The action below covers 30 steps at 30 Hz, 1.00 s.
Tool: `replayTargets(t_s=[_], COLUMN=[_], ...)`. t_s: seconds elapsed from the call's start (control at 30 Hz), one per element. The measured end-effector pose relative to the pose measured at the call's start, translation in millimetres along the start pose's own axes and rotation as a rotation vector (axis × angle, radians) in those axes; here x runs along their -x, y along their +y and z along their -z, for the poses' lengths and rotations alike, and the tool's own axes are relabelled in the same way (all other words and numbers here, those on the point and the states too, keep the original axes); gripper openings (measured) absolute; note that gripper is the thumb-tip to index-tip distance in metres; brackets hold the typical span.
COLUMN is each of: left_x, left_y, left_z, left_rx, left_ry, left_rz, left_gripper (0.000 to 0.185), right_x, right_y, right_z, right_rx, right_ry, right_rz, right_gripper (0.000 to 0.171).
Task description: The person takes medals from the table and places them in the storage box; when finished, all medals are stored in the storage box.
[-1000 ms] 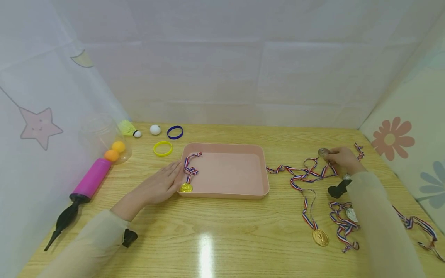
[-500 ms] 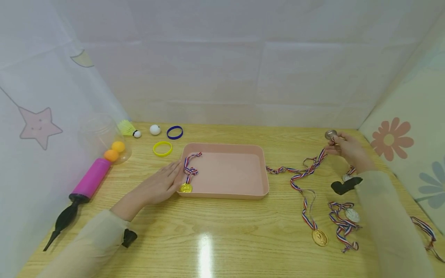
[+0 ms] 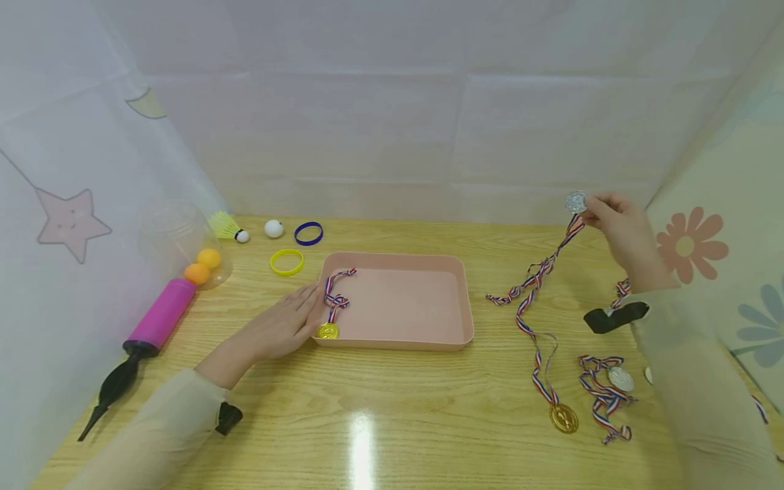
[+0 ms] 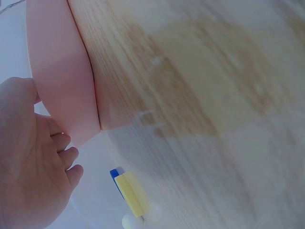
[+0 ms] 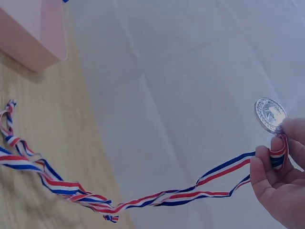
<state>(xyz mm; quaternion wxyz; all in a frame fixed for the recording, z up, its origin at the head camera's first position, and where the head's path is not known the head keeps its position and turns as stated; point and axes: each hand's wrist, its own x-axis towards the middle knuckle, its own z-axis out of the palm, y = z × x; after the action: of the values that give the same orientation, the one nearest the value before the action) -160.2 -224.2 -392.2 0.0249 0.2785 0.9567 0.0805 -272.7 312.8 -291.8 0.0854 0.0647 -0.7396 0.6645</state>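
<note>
The right hand [image 3: 615, 228] pinches the silver medal [image 3: 576, 201] at its ribbon loop, raised above the right side of the surface [image 3: 404, 408]; its striped ribbon [image 3: 533, 282] hangs down and trails on the wood, right of the pink tray [image 3: 398, 340]. The left hand [image 3: 284, 327] lies flat, fingers straight, against the tray's left wall, holding nothing. To do the lift well, my judgement is to raise until the ribbon's tail hangs free — it lies near the gold medal's ribbon [image 3: 539, 371] and could snag it; the flat hand should steady the tray. The right wrist view shows the pinch closely — fingers [image 5: 267, 167] curled on the loop under the medal's disc [image 5: 270, 114]; the head view alone shows the other medals, the gold medal in the tray [image 3: 327, 331], and the pump [image 3: 143, 340]. The left wrist view adds only the tray's outer wall [image 4: 62, 76] and the fingertips beside it.
</note>
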Motion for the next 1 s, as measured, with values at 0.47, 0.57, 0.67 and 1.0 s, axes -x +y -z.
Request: replayTargets(t_s=[0.47,0.57,0.67,1.0], left_x=[-3.1,-3.3,-3.6,-4.2], left_y=[-0.5,-0.8,-0.7,-0.4], left_z=[-0.7,-0.8,-1.0,-1.7], left_rx=[0.004,0.0,-0.002,0.002], left_ry=[-0.004,-0.007,-0.002,-0.003], left_rz=[0.022,0.023,0.017,0.021], left_gripper=[0.057,0.057,0.057,0.059], right_x=[-9.1,-8.9,-7.8,3.8], right_y=[-69.2,-81.1,-94.8,-125.2], right_z=[-28.9,-37.7,-48.8,-97.4], right_rx=[-0.112,-0.065,-0.061,-0.128], right_ry=[-0.044,-0.051,-0.06,-0.206], right_rz=[0.084,0.11,0.141,0.281], right_gripper=[0.015,0.015,0.013,0.012])
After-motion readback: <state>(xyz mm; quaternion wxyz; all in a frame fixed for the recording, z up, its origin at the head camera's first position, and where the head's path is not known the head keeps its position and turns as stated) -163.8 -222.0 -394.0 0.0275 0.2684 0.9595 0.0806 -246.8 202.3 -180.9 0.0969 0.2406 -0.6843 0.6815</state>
